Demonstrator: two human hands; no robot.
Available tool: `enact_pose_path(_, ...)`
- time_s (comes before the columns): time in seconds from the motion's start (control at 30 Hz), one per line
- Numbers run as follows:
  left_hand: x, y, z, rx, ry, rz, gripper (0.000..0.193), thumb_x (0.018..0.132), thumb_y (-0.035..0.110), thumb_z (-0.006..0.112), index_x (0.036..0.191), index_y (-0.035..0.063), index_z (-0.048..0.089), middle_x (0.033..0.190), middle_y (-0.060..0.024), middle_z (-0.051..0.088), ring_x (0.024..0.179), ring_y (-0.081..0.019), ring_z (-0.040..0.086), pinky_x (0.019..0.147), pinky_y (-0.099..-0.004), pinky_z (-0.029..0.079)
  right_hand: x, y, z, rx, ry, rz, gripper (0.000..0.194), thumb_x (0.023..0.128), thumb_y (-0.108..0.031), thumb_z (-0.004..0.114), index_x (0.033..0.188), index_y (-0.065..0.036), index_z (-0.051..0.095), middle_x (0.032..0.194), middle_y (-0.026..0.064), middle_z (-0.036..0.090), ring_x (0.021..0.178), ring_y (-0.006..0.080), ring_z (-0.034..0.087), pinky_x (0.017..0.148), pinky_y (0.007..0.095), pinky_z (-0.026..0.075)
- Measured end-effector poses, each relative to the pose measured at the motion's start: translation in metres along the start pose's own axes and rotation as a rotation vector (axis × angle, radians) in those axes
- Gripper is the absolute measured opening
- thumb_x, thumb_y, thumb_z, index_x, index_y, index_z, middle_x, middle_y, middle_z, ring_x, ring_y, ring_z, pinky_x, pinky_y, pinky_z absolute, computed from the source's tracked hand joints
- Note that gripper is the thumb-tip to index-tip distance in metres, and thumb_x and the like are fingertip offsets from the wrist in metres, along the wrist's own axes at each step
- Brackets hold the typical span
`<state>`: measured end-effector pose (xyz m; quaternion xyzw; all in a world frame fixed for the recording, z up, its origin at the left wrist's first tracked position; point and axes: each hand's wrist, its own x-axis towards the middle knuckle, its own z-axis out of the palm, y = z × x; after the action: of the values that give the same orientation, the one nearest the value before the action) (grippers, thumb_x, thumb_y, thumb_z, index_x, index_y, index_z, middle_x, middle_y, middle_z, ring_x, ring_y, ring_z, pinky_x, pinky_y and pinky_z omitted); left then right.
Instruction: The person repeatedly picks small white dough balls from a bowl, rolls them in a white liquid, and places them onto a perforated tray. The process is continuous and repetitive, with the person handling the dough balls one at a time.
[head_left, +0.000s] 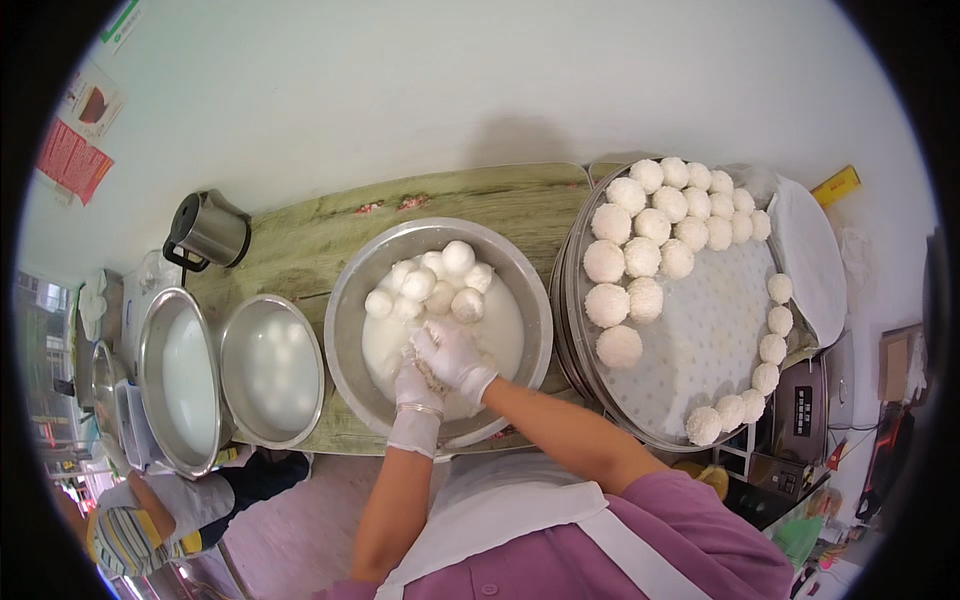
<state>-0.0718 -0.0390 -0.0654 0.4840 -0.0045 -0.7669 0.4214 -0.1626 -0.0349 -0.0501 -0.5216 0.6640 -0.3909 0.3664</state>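
Both of my hands wear thin white translucent gloves and meet over the near part of a wide steel basin. My left hand is below and to the left, and my right hand lies over it. A coated ball shows partly between them, mostly covered by the fingers. White rice-like grains fill the bottom of the basin. Several smooth white balls are heaped at its far side. To the right, a round perforated tray holds many grain-coated balls along its left, far and right edges.
Left of the basin stand a steel bowl with balls in cloudy liquid and a larger bowl of whitish liquid. A steel kettle is at the back left. Another person is at the lower left. White cloth lies beyond the tray.
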Motion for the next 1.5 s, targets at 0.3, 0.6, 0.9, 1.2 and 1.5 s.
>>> enact_pose_path(0.3, -0.016, 0.005, 0.005, 0.011, -0.042, -0.098, 0.054, 0.098, 0.049, 0.035, 0.131, 0.0090, 0.049, 0.131, -0.0091, 0.054, 0.118, -0.0262, 0.054, 0.100, -0.0419, 0.044, -0.010, -0.004, -0.010, -0.145, -0.041, -0.319, 0.025, 0.090, -0.027, 0.056, 0.094, -0.005, 0.066, 0.093, 0.0201, 0.066, 0.082, 0.0374, 0.062, 0.076, 0.0415, 0.050)
enact_pose_path(0.6, -0.021, 0.011, -0.012, 0.321, -0.321, 0.050, 0.055, 0.097, 0.054, 0.033, 0.134, 0.0155, 0.048, 0.132, -0.0078, 0.054, 0.120, -0.0284, 0.052, 0.099, -0.0459, 0.044, -0.012, -0.015, -0.015, 0.187, -0.163, -0.154, 0.023, 0.087, -0.025, 0.054, 0.080, -0.005, 0.064, 0.077, 0.0183, 0.060, 0.073, 0.0384, 0.056, 0.071, 0.0462, 0.046)
enact_pose_path(0.9, -0.019, 0.010, -0.010, -0.056, -0.070, -0.237, 0.056, 0.098, 0.054, 0.030, 0.133, 0.0134, 0.047, 0.131, -0.0074, 0.054, 0.120, -0.0273, 0.052, 0.097, -0.0455, 0.045, -0.014, -0.011, -0.010, 0.624, -0.255, 0.279, 0.023, 0.090, -0.024, 0.056, 0.090, -0.003, 0.065, 0.082, 0.0171, 0.063, 0.070, 0.0307, 0.058, 0.065, 0.0377, 0.046)
enact_pose_path(1.2, -0.022, 0.008, -0.003, -0.044, 0.012, -0.179, 0.056, 0.099, 0.054, 0.029, 0.126, 0.0099, 0.052, 0.125, -0.0088, 0.057, 0.115, -0.0280, 0.055, 0.098, -0.0450, 0.044, -0.021, -0.017, -0.015, 0.301, -0.115, 0.037, 0.021, 0.089, -0.025, 0.055, 0.088, -0.007, 0.067, 0.089, 0.0187, 0.064, 0.084, 0.0323, 0.061, 0.077, 0.0410, 0.047)
enact_pose_path(1.5, -0.022, 0.004, -0.008, 0.024, -0.062, -0.114, 0.055, 0.099, 0.054, 0.030, 0.125, 0.0111, 0.053, 0.125, -0.0093, 0.057, 0.116, -0.0267, 0.054, 0.099, -0.0441, 0.044, -0.024, -0.014, -0.015, -0.120, -0.022, -0.390, 0.022, 0.089, -0.022, 0.053, 0.086, -0.005, 0.066, 0.092, 0.0170, 0.065, 0.083, 0.0334, 0.060, 0.075, 0.0376, 0.047)
